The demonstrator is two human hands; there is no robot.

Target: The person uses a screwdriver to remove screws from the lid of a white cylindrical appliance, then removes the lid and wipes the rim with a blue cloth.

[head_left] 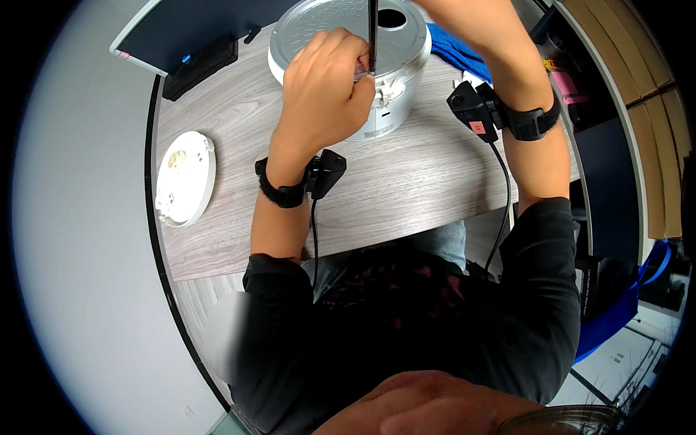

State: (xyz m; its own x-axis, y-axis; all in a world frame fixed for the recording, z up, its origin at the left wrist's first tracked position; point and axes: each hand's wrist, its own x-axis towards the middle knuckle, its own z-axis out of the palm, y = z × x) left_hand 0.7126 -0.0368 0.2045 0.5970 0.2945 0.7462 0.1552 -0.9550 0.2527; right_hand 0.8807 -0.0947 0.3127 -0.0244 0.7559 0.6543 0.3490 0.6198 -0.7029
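Observation:
A round white pot-shaped appliance (pixel 417 80) with a grey top (pixel 319 18) stands at the far side of the table. A dark round hole (pixel 391 18) opens in that top. My left hand (pixel 322 90) is closed at its near rim, thumb and fingers pinched together by the lower end of a thin black shaft (pixel 373 36). What lies between those fingertips is mostly covered. The shaft stands upright and runs out of the upper edge. My right hand (pixel 453 11) reaches over the appliance's right side; its fingers are cut off by the upper edge.
A white oval cover (pixel 187 181) lies at the table's left edge. Behind it are a dark screen (pixel 203 29) and a black box-shaped thing (pixel 199 69). A blue cloth (pixel 457 52) sits right of the appliance. Black cables (pixel 505 196) hang from wrist-worn devices (pixel 475 112). Shelves with cardboard boxes (pixel 645 138) stand right.

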